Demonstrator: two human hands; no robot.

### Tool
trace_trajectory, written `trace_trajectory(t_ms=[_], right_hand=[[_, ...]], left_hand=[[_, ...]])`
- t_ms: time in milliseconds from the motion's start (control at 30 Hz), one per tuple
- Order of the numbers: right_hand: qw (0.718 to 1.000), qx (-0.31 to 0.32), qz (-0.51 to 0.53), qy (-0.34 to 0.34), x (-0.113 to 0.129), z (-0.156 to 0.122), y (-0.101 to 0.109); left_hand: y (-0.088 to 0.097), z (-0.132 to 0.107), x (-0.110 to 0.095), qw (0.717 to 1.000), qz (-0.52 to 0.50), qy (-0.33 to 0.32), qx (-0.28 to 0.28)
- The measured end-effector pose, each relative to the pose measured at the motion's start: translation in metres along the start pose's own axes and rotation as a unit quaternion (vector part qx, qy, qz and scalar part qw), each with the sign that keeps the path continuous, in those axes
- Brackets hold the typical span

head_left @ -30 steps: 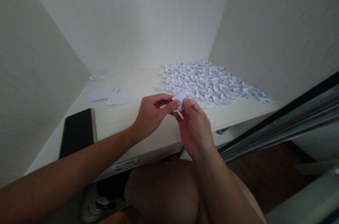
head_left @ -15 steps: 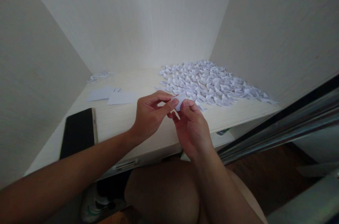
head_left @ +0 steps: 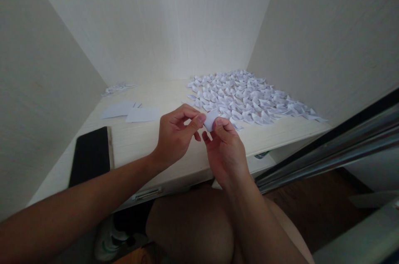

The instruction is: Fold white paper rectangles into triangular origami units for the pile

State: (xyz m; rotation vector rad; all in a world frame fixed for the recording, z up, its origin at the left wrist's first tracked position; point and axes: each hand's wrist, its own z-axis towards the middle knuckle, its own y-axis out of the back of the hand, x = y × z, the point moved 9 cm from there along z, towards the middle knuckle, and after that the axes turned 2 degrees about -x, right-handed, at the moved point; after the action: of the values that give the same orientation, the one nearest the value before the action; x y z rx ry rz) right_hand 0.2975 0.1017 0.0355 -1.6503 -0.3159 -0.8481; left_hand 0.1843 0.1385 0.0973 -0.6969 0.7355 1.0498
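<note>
A small white piece of paper [head_left: 210,119] is pinched between both of my hands above the front edge of the pale wooden shelf [head_left: 146,141]. My left hand [head_left: 174,135] grips its left side with thumb and forefinger closed on it. My right hand [head_left: 226,151] holds its right side from below, fingers curled. Behind the hands, a wide heap of several folded white paper pieces [head_left: 249,97] covers the right part of the shelf.
A black phone [head_left: 90,156] lies at the left front of the shelf. Flat white paper slips [head_left: 131,112] rest behind it, and a small cluster of folded pieces [head_left: 118,88] sits in the far left corner. White walls enclose the shelf. A metal rail [head_left: 327,151] runs at right.
Both hands have shifted slightly left and down with the paper piece, which now stands more upright between the fingers. Everything on the shelf is unchanged.
</note>
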Motion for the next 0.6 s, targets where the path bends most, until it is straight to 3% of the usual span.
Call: trace_trajectory(t_ms=[433, 600], right_hand=[[0.998, -0.063, -0.014, 0.016, 0.002, 0.002, 0.012], [0.997, -0.080, -0.007, 0.019, 0.002, 0.003, 0.015]], left_hand=[[-0.004, -0.004, -0.003, 0.991, 0.132, -0.018, 0.013], [-0.007, -0.005, 0.009, 0.985, 0.168, 0.028, 0.036]])
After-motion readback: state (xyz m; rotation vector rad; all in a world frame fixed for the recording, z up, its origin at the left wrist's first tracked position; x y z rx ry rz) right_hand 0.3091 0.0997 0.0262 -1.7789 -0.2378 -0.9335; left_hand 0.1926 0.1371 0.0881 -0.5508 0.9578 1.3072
